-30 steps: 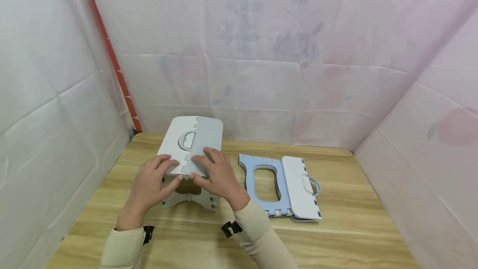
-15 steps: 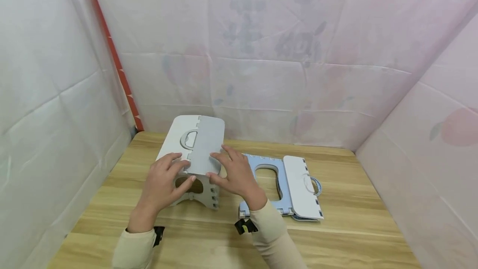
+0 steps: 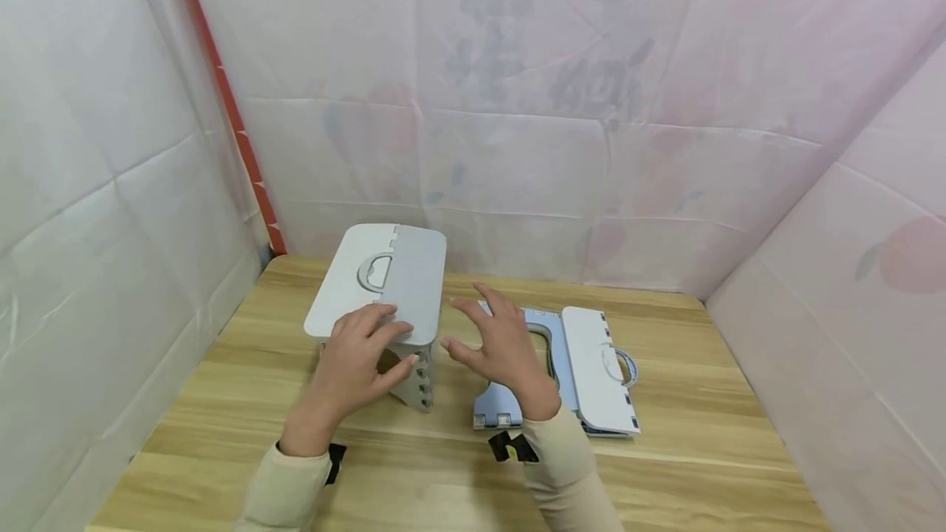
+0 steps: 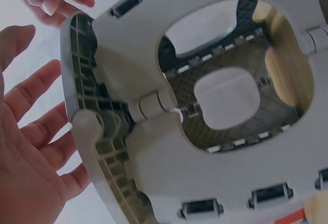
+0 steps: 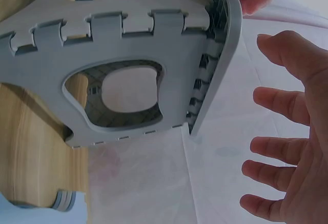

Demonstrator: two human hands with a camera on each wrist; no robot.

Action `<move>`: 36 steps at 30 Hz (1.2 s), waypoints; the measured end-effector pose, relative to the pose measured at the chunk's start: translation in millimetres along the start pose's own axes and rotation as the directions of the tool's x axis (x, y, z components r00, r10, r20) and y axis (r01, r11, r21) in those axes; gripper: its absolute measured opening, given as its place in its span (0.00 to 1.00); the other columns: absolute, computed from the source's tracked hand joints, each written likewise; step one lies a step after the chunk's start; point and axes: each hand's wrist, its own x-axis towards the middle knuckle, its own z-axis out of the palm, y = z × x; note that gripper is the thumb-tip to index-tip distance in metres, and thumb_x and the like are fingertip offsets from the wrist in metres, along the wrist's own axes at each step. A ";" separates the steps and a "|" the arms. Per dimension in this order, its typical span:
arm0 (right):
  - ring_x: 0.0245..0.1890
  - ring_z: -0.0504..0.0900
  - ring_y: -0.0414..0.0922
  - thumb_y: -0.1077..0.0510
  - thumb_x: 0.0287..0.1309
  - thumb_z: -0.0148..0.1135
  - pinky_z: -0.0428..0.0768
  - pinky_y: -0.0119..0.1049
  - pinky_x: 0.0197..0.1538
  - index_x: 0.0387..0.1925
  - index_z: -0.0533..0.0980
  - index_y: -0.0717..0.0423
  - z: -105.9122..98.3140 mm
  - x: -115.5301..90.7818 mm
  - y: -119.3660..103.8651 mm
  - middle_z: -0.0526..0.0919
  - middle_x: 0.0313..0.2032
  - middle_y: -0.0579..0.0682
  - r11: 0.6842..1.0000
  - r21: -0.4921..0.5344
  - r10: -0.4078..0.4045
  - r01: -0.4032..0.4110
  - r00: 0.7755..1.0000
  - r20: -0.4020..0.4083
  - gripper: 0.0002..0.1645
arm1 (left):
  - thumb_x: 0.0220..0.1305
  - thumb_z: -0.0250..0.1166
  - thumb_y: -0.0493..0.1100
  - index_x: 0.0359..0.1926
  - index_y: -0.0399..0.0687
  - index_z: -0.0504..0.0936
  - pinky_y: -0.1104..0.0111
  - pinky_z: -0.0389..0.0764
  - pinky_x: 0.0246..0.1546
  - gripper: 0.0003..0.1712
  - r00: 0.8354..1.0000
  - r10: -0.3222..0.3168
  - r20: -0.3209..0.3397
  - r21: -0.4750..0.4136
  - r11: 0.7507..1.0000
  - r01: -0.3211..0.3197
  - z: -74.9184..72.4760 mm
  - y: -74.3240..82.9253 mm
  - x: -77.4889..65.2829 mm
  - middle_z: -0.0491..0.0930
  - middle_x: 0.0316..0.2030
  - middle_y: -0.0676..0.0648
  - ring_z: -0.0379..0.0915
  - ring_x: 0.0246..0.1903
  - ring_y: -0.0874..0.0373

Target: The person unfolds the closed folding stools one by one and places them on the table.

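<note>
A folding step stool (image 3: 417,269) with a white and grey top and a small carry handle (image 3: 373,272) stands unfolded at the left of the table. My left hand (image 3: 351,368) lies at its front edge, fingers relaxed on the top. In the left wrist view the fingertips (image 4: 46,75) touch or nearly touch the rim of the top. My right hand (image 3: 506,351) hovers off the stool's right side, fingers spread and holding nothing. Below it lies a folded blue and white step stool (image 3: 602,376), partly hidden by that hand. The right wrist view shows a gap between fingers and stool.
The wood-grain table (image 3: 687,433) reaches back to a pale cloth wall (image 3: 517,171). More cloth hangs at the left and right sides. A red strip (image 3: 229,105) runs down the back left corner.
Both hands have shifted right along the standing stool. My right hand has come off its top and now hangs over the blue stool. The standing stool looks unmoved.
</note>
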 end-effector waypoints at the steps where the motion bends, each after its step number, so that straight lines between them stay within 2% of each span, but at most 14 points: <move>1: 0.57 0.68 0.60 0.45 0.48 0.67 0.66 0.63 0.49 0.53 0.76 0.52 -1.1 -1.2 0.9 0.68 0.58 0.64 1.000 -0.006 0.004 -0.004 1.000 0.003 0.30 | 0.64 0.52 0.63 0.40 0.46 0.81 0.45 0.68 0.45 0.27 1.000 0.010 -0.004 -0.002 1.000 -0.010 1.4 1.1 1.0 0.74 0.47 0.39 0.69 0.48 0.42; 8: 0.57 0.67 0.62 0.44 0.48 0.68 0.64 0.64 0.50 0.54 0.76 0.51 -12.3 -8.3 4.8 0.67 0.59 0.64 0.998 -0.020 0.052 -0.051 0.998 0.022 0.31 | 0.63 0.54 0.61 0.41 0.46 0.82 0.47 0.69 0.44 0.24 0.999 0.047 -0.011 0.000 0.999 -0.047 8.9 10.1 4.3 0.75 0.47 0.40 0.70 0.48 0.43; 13: 0.56 0.68 0.63 0.44 0.47 0.69 0.64 0.65 0.49 0.54 0.76 0.52 -15.7 -13.5 11.6 0.67 0.59 0.65 0.997 -0.039 0.061 -0.060 0.998 0.015 0.31 | 0.55 0.63 0.55 0.41 0.47 0.82 0.48 0.70 0.44 0.19 0.998 0.066 0.017 0.011 0.998 -0.066 12.4 16.2 7.2 0.76 0.47 0.40 0.70 0.49 0.44; 17: 0.56 0.67 0.64 0.45 0.48 0.68 0.64 0.66 0.48 0.54 0.76 0.52 -16.4 -16.9 17.7 0.67 0.59 0.65 0.997 -0.043 0.071 -0.070 0.997 0.023 0.31 | 0.50 0.67 0.52 0.41 0.47 0.81 0.48 0.70 0.45 0.19 0.996 0.076 0.047 0.021 0.997 -0.077 15.7 20.8 11.4 0.76 0.47 0.40 0.69 0.49 0.44; 24: 0.57 0.67 0.63 0.44 0.47 0.68 0.63 0.66 0.49 0.56 0.74 0.52 -21.4 -24.3 27.3 0.68 0.58 0.65 0.988 -0.091 0.127 -0.121 0.990 0.054 0.34 | 0.51 0.66 0.52 0.42 0.49 0.81 0.51 0.69 0.45 0.19 0.992 0.103 0.068 0.008 0.995 -0.104 23.6 28.4 19.0 0.75 0.47 0.42 0.69 0.49 0.47; 29: 0.56 0.67 0.64 0.43 0.47 0.68 0.63 0.66 0.49 0.57 0.73 0.52 -26.6 -27.3 31.9 0.68 0.58 0.66 0.980 -0.122 0.171 -0.159 0.980 0.099 0.36 | 0.49 0.67 0.52 0.42 0.49 0.81 0.52 0.70 0.45 0.19 0.990 0.122 0.069 0.003 0.992 -0.123 29.1 35.0 23.8 0.76 0.45 0.43 0.70 0.48 0.47; 36: 0.56 0.66 0.66 0.42 0.46 0.69 0.63 0.66 0.49 0.57 0.74 0.51 -30.6 -31.4 36.2 0.67 0.59 0.66 0.969 -0.144 0.220 -0.198 0.963 0.158 0.36 | 0.51 0.63 0.54 0.42 0.51 0.80 0.53 0.71 0.44 0.19 0.987 0.130 0.090 0.033 0.990 -0.134 36.1 42.4 27.1 0.76 0.45 0.44 0.71 0.48 0.49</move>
